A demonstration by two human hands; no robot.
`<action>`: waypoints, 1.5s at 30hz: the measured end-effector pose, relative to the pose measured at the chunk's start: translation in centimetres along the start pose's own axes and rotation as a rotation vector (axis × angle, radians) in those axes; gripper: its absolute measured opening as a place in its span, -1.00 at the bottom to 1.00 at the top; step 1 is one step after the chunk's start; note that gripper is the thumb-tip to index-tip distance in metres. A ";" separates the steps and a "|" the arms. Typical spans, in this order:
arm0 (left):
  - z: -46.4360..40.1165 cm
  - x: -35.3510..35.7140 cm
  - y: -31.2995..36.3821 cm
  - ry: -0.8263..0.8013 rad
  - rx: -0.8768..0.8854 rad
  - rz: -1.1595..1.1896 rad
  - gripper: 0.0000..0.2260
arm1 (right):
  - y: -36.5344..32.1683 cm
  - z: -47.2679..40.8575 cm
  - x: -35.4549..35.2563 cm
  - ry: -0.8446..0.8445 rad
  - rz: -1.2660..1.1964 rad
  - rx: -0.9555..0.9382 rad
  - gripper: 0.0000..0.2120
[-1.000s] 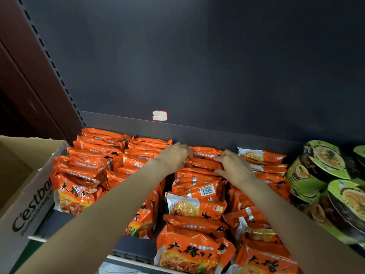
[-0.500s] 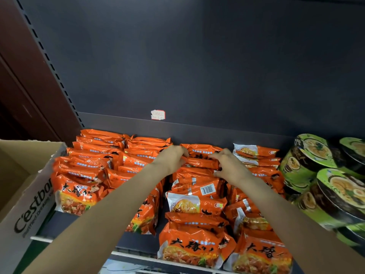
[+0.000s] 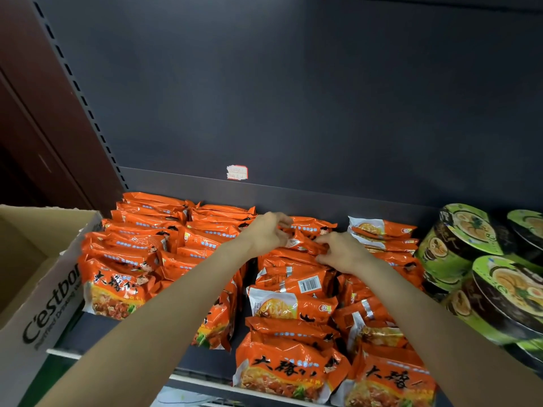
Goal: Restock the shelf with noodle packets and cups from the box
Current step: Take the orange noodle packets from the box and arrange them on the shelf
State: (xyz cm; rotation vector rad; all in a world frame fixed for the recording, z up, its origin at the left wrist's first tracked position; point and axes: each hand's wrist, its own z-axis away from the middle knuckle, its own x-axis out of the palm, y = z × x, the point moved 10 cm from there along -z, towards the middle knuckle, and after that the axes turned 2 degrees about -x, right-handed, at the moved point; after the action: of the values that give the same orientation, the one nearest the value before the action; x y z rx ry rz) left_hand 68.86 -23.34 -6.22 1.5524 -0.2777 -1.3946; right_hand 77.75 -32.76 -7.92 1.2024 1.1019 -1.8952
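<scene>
Orange noodle packets [image 3: 132, 257] fill the dark shelf [image 3: 205, 356] in several rows. Both my hands reach to the back of the middle row. My left hand [image 3: 269, 233] and my right hand [image 3: 340, 254] pinch the two ends of one orange packet [image 3: 304, 243] that sits tilted on top of the row. Green noodle cups [image 3: 458, 239] lie stacked on their sides at the right end of the shelf. The cardboard box [image 3: 44, 301] stands open at the left edge.
The shelf's dark back panel [image 3: 293, 98] rises behind the packets, with a small price sticker [image 3: 236, 172] on it. A perforated upright [image 3: 79, 92] and a brown wall close the left side. Front packets [image 3: 288, 368] overhang the shelf's white edge.
Both hands have stayed at the back of the middle row. The packet between them has been lifted and tilted. The view has shifted slightly.
</scene>
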 end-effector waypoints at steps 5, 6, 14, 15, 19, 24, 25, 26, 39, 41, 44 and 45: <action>0.4 0.5 0.2 0.022 0.043 -0.150 -0.74 | 0.3 -0.6 0.1 0.038 0.088 0.046 -0.75; 0.3 0.6 0.2 0.027 0.044 -0.179 -0.73 | 0.3 -0.5 -0.1 0.075 0.141 0.064 -0.73; 0.0 1.5 0.3 0.003 0.032 -0.116 -0.63 | 0.9 0.0 -1.4 0.185 0.212 0.132 -0.69; 0.0 1.4 0.3 0.038 0.026 -0.116 -0.64 | 0.8 0.2 -1.5 0.186 0.156 0.112 -0.65; -0.2 0.7 0.1 0.160 0.020 -0.107 -0.70 | -0.6 0.8 -2.5 0.225 0.067 0.012 -0.77; -0.3 1.2 0.1 0.064 0.027 -0.055 -0.71 | 0.2 0.3 -2.7 0.218 -0.016 0.076 -0.72; -0.4 1.0 -0.5 0.057 0.004 -0.093 -0.70 | 0.6 0.1 -2.8 0.216 -0.057 0.088 -0.74; -0.5 0.9 -1.1 0.047 -0.027 -0.153 -0.68 | 0.8 0.0 -2.9 0.227 -0.103 0.091 -0.75; 0.1 -1.4 -0.4 0.168 0.035 -0.246 -0.77 | 1.8 -0.7 -1.2 0.197 -0.373 0.241 -0.64; 0.2 -0.8 0.0 0.116 0.061 -0.220 -0.78 | 1.8 -0.8 -1.2 0.186 -0.375 0.253 -0.64; 0.6 -0.6 -0.2 0.024 0.041 -0.108 -0.80 | 2.2 -1.1 -1.2 0.189 -0.391 0.278 -0.75; 0.9 -0.8 -0.5 0.010 0.019 -0.074 -0.79 | 2.2 -1.2 -1.3 0.196 -0.400 0.281 -0.73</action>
State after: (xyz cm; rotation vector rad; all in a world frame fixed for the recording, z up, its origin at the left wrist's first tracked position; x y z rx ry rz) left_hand 67.66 -22.96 -5.92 1.5992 -0.2298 -1.4445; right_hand 80.58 -32.57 -7.67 1.4279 1.2867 -2.3362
